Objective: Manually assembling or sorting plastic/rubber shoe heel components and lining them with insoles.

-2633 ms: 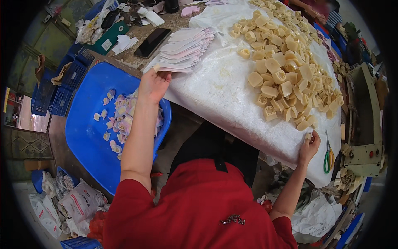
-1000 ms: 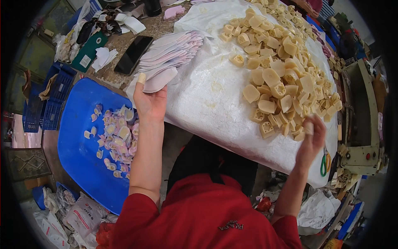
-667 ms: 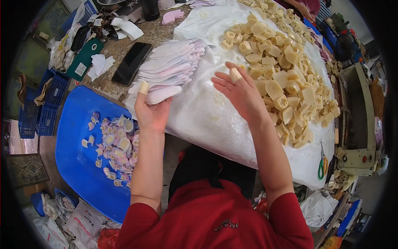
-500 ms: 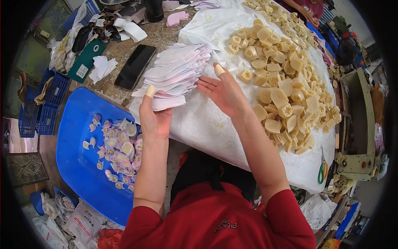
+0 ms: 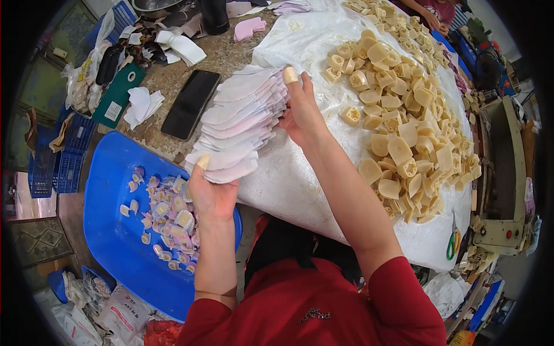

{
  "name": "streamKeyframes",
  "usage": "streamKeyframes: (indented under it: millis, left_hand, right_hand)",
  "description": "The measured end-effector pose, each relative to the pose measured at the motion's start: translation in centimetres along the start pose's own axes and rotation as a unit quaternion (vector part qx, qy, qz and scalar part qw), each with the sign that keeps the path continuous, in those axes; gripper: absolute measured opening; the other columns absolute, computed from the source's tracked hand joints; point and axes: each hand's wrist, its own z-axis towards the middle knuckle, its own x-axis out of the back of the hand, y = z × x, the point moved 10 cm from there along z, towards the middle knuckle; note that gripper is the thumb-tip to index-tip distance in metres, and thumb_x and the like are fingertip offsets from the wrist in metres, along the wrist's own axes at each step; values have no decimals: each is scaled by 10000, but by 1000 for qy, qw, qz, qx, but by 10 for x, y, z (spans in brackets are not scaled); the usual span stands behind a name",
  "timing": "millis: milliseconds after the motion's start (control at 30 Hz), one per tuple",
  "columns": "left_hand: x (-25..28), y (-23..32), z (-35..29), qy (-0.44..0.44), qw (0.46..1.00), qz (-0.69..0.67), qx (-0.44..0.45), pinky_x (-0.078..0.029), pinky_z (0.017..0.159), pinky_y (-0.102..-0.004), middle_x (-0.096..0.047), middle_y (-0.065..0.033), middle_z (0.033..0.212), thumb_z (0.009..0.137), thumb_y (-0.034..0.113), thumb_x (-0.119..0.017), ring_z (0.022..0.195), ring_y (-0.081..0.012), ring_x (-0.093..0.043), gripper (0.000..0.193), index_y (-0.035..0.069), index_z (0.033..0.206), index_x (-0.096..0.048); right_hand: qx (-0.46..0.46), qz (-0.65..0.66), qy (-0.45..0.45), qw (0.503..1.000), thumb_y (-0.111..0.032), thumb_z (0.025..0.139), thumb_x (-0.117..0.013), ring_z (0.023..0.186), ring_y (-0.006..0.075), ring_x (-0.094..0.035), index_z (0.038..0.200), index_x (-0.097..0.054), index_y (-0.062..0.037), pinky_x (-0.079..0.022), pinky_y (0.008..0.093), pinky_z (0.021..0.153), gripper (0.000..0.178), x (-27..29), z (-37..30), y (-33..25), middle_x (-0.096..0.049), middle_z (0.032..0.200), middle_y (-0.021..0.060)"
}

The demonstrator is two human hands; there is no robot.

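A fanned stack of thin white and pale pink fabric pieces (image 5: 238, 124) lies spread in overlapping rows at the table's near left part. My left hand (image 5: 213, 193) grips its near end, thumb on top and fingers underneath. At the stack's far right edge my right hand (image 5: 301, 112) is closed on the pieces, thumb above, the other fingers partly hidden. Both thumbs wear pale beige finger covers. Just left of the stack lies a black phone (image 5: 190, 105).
Below left, a blue basin (image 5: 107, 230) holds several small pink-and-white pieces. Beige molded pieces (image 5: 407, 135) are heaped on the white sheet (image 5: 288, 181) at right. Green-handled scissors (image 5: 451, 245) lie by the sheet's right edge. Another person's hand (image 5: 431, 20) shows at the far right.
My right hand was open beside the stack; it has moved up and left and closed on its far right edge. My left hand has come lower with the near end.
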Motion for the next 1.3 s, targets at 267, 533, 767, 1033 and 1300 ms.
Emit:
streamKeyframes:
  millis: [267, 533, 767, 1033, 1300]
  left_hand:
    - [6, -5, 5, 14, 991, 118, -55, -474, 930, -419, -530, -122, 1252, 878, 77, -562, 1113, -262, -557, 446, -10, 1297, -438]
    - [29, -18, -74, 18, 991, 130, 3, -486, 900, -404, -579, -102, 1184, 864, 62, -564, 1056, -262, -588, 462, 29, 1306, -433]
    - [24, -64, -110, -1, 988, 152, 27, -377, 1022, -405, -470, -90, 1311, 864, 28, -549, 1211, -242, -463, 532, 46, 1359, -356]
    - [37, -68, -102, 26, 988, 153, -17, -416, 972, -342, -512, -101, 1264, 824, -69, -588, 1140, -200, -511, 503, -6, 1298, -429]
    - [40, -65, -102, 46, 981, 185, -37, -433, 939, -325, -560, -89, 1208, 813, -74, -604, 1086, -181, -545, 460, -19, 1254, -483]
  right_hand:
    - [55, -83, 20, 995, -57, 797, -657, 1109, 251, -510, 1445, -103, -21, -447, 358, 907, 853, 3, 3, -3, -454, 1280, 191]
    - [119, -117, 34, 985, -64, 802, -659, 1132, 235, -513, 1419, -132, 19, -443, 329, 935, 816, 31, -94, -13, -447, 1285, 196]
    - [97, -92, 75, 988, -79, 799, -659, 991, 189, -572, 1432, -125, 3, -506, 310, 779, 832, 83, -129, -14, -501, 1201, 152]
    - [60, -202, 100, 972, -145, 863, -569, 738, 114, -500, 1460, -187, -68, -419, 247, 615, 713, 103, -128, -3, -532, 945, 76]
    - [465, -621, -19, 631, -156, 819, -612, 1185, 322, -442, 1336, -468, -112, -350, 421, 987, 539, 19, -207, -61, -477, 1297, 136]
